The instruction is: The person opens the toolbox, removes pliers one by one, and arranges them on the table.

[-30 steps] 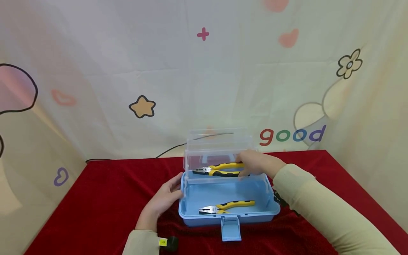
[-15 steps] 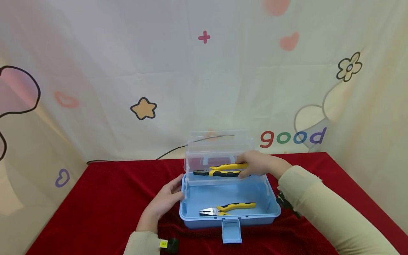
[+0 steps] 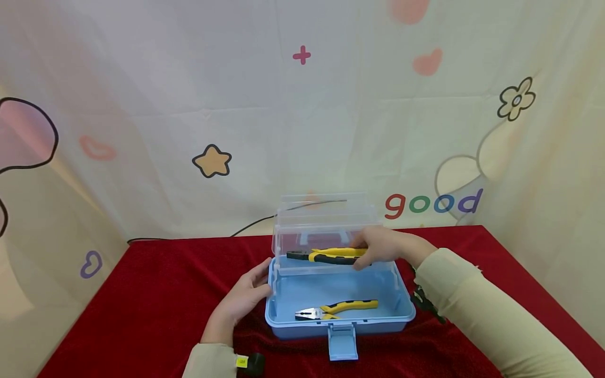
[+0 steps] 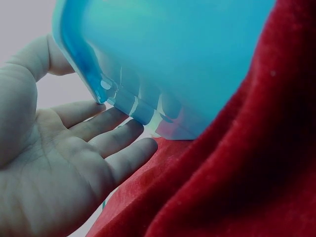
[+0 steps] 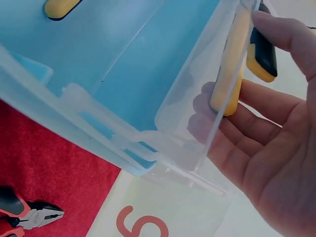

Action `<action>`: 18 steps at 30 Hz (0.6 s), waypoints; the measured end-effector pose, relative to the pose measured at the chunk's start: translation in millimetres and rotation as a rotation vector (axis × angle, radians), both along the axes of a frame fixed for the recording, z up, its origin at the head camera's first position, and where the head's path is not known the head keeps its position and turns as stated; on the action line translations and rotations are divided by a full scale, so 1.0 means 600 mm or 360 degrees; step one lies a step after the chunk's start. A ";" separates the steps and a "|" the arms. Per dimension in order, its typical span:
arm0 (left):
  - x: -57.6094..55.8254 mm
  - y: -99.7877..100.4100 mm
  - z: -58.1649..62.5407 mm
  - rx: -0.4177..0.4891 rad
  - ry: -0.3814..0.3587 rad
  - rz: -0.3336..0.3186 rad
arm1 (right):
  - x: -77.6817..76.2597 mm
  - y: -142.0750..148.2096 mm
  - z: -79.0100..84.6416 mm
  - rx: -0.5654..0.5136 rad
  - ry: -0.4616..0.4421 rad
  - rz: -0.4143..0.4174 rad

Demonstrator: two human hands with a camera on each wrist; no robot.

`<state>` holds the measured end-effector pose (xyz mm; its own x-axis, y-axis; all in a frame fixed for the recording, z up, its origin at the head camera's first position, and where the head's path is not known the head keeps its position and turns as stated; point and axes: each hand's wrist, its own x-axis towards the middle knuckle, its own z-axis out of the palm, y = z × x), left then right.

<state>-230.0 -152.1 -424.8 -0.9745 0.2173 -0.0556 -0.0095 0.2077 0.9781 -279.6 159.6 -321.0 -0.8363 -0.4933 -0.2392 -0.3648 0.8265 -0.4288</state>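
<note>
A light blue toolbox (image 3: 337, 332) stands open on the cloth, its clear lid (image 3: 326, 210) raised at the back. My right hand (image 3: 387, 247) grips the yellow-and-black handles of combination pliers (image 3: 326, 256) at the clear upper tray (image 3: 312, 271). The jaws of these pliers point left. In the right wrist view, one handle (image 5: 229, 69) shows through the tray's clear wall. My left hand (image 3: 243, 294) rests against the toolbox's left side, fingers extended along the outside, thumb at the rim. A second pair of pliers (image 3: 309, 313) with yellow-and-black handles lies in the bottom of the box.
Red cloth (image 3: 179, 294) covers the table. Pliers with red-and-black handles (image 5: 29, 217) lie right of the toolbox, mostly behind my right sleeve (image 3: 482, 310) in the head view. The blue latch (image 3: 342, 344) hangs down in front. A printed curtain (image 3: 255, 126) closes off the back.
My right hand has shifted slightly right, and the pliers in it have turned, their handles now looking closer together. The left hand and toolbox hold their places.
</note>
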 end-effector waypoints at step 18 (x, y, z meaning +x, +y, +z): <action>0.001 0.001 0.001 0.0007 -0.0013 -0.0007 | 0.009 0.004 -0.008 -0.0071 0.0107 -0.0053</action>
<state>-229.5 -151.6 -424.3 -0.9731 0.2216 -0.0624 -0.0165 0.2032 0.9790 -274.0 162.3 -325.7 -0.8658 -0.4740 -0.1603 -0.3667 0.8191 -0.4411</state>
